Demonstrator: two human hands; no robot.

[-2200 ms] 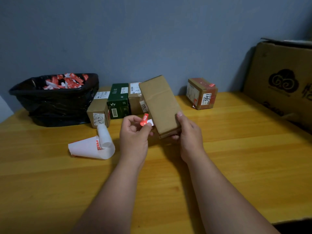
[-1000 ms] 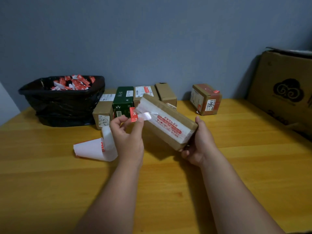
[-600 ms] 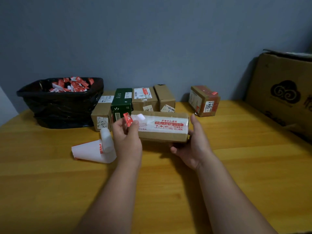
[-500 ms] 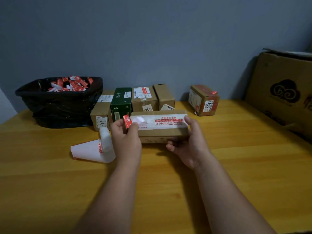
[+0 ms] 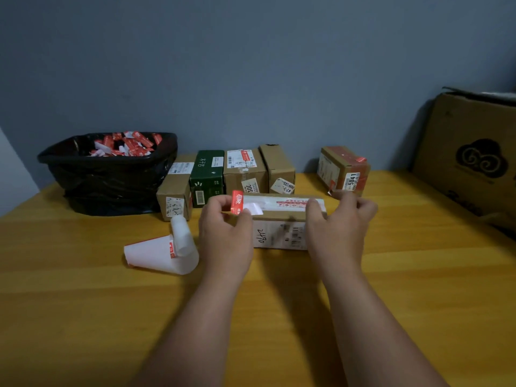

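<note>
Your left hand (image 5: pixel 226 233) pinches the sticker (image 5: pixel 237 201) at the parcel (image 5: pixel 279 237) left edge; your right hand (image 5: pixel 336 223) grips its right end, with boxes (image 5: pixel 243 171) crowding just behind.

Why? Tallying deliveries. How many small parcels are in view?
6: held parcel; row behind it: end brown parcel, green parcel, red-labelled parcel, narrow brown parcel; 5041 parcel apart, right. Others may be hidden.

The wooden table (image 5: pixel 418 275) bears a bin bag (image 5: pixel 111 185) at its back left corner, small boxes (image 5: pixel 243 174) along the back edge, a big carton (image 5: pixel 469 152) at the right edge, and a paper roll (image 5: pixel 156 254) beside a parcel (image 5: pixel 279 236) mid-table.
</note>
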